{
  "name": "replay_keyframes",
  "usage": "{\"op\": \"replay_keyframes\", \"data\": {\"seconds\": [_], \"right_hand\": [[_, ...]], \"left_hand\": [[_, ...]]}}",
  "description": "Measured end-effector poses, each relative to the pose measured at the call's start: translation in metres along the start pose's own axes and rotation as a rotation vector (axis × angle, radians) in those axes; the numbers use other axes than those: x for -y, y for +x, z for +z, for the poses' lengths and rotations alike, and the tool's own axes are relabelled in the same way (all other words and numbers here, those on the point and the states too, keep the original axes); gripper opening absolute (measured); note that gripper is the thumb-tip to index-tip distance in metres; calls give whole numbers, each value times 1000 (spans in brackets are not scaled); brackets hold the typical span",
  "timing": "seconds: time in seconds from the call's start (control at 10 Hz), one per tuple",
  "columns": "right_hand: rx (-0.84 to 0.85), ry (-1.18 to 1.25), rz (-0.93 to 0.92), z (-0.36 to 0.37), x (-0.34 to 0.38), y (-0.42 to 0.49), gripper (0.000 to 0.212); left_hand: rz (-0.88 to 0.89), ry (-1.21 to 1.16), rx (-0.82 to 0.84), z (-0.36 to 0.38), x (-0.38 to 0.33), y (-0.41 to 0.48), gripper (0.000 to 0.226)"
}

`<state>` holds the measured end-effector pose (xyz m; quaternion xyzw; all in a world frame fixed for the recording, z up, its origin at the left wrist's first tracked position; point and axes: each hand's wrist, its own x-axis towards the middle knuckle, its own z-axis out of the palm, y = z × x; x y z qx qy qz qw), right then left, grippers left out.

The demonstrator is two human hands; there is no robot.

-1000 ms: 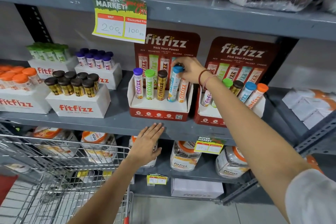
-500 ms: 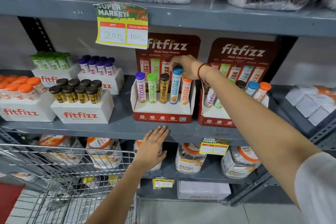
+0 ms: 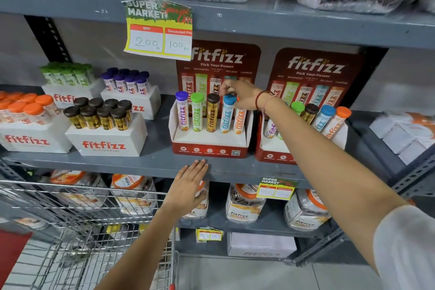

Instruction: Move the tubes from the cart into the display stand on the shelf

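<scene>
A red fitfizz display stand [image 3: 209, 149] sits on the grey middle shelf [image 3: 153, 161]. Several tubes stand in it: purple-capped [image 3: 182, 113], green-capped [image 3: 197, 114], brown-capped [image 3: 213, 115], blue-capped [image 3: 227, 116] and an orange one [image 3: 239, 122]. My right hand [image 3: 242, 96] hovers just above the blue cap, fingers spread, holding nothing. My left hand [image 3: 189, 186] lies flat and open against the shelf's front edge below the stand. The wire cart [image 3: 82, 231] is at the lower left; no tubes are visible in it.
A second red stand [image 3: 275, 155] with tubes is right of my right arm. White fitfizz boxes [image 3: 106, 143] with capped tubes fill the shelf's left. A price tag [image 3: 159, 30] hangs from the upper shelf. Jars [image 3: 244, 205] line the lower shelf.
The blue-capped tube went down into its slot in the stand and my right hand let go of it, lifting slightly with fingers apart. My left hand stayed at the shelf edge.
</scene>
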<state>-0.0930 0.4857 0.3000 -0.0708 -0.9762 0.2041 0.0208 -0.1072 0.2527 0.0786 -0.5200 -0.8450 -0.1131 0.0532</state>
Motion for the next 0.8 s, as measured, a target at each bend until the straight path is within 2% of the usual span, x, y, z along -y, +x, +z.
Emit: {"op": "replay_keyframes", "data": {"seconds": [0.2, 0.4, 0.6, 0.7, 0.8], "right_hand": [[-39, -271, 81, 1, 2, 8, 47], [-72, -281, 90, 8, -3, 11, 38], [-68, -282, 137, 9, -1, 6, 46], [-130, -240, 138, 11, 7, -13, 50], [-411, -157, 90, 18, 7, -41, 42]], "left_hand": [[-5, 11, 24, 0, 2, 0, 68], [-11, 10, 31, -2, 1, 0, 68], [-16, -16, 40, -9, -2, 1, 68], [-48, -74, 55, -21, -7, 4, 64], [-89, -133, 89, -41, -11, 20, 57]]}}
